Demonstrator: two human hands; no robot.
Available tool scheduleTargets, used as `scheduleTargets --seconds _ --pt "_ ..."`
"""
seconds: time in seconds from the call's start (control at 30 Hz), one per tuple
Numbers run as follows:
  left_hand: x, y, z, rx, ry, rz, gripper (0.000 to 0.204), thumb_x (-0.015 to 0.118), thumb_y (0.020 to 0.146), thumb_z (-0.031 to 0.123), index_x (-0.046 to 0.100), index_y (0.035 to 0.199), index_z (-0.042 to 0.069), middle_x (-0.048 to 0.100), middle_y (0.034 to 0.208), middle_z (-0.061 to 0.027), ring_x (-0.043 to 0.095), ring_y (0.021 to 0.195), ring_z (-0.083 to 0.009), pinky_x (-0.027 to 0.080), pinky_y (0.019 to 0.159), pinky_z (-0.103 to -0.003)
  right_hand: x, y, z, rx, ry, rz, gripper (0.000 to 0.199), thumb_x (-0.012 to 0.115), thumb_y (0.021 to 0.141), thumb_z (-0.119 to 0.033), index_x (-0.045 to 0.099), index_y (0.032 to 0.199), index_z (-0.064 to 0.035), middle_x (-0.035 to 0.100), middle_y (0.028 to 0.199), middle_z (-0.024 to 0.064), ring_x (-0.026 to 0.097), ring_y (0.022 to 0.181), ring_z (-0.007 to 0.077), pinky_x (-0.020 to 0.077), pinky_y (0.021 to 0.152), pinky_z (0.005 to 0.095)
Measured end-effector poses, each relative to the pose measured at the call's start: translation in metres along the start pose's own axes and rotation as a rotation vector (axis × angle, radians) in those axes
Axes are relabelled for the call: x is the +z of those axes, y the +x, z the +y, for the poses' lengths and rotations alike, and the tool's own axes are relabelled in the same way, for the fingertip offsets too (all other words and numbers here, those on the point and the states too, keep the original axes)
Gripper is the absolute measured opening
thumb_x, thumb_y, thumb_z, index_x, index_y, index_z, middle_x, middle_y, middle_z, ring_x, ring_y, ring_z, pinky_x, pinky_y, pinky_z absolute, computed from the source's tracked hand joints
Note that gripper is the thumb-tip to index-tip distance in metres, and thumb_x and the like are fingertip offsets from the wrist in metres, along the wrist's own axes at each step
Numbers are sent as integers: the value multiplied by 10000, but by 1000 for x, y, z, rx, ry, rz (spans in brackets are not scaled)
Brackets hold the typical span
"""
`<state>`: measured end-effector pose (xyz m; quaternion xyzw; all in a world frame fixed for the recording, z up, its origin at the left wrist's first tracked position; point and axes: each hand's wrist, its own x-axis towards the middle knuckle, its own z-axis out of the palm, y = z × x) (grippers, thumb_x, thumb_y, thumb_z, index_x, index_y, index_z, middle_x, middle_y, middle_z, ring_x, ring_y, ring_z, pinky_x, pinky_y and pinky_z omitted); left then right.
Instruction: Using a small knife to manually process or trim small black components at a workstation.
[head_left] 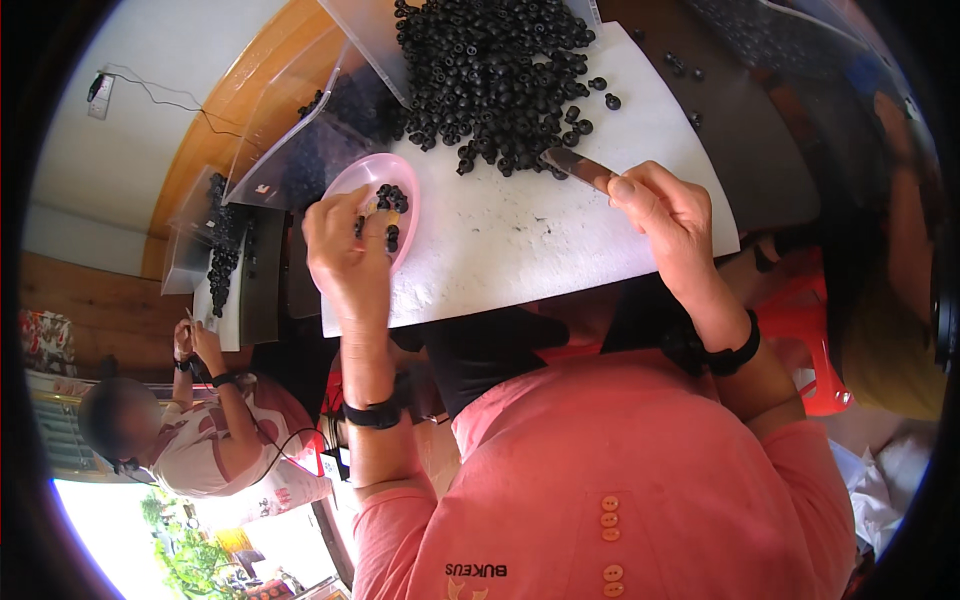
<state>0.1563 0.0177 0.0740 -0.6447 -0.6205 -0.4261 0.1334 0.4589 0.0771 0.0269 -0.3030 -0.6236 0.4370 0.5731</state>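
Observation:
My left hand (345, 240) reaches over the left side of a pink oval bowl (412, 185). Its thumb and fingers are apart and point down into the bowl; nothing shows clearly held. Several small black round pieces (390, 198) lie inside, some partly hidden by the fingers. In my right hand (665, 205) is a knife (580, 167), gripped by the handle with the blade pointing left. The blade's tip is at the near edge of a large heap of black knobbed pieces (490, 70), which spreads from a clear bin onto the white board.
The white board (560, 260) has dark scuffs. Clear plastic bins (285, 150) stand at the left. Loose black pieces (683, 67) lie on the dark table at right. A person (215, 430) works at the far left; another person's arm (900, 200) shows at right, near a red stool (820, 340).

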Motion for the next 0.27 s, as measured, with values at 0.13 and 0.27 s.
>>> scheduleTargets --seconds 0.13,0.27 --pt "43 -3 38 -34 -238 -188 190 761 764 -32 703 940 10 640 892 -101 633 756 -224 510 641 -333 0 0 -6 30 34 -9 323 693 974 -261 703 827 27 532 639 -35 379 603 32 302 539 215" --pt "75 9 51 -3 -121 -338 183 772 780 64 704 945 27 632 911 -128 637 910 -265 514 768 -406 -3 0 -9 36 48 -38 329 693 976 -269 703 838 30 552 655 -24 397 618 35 313 547 217"
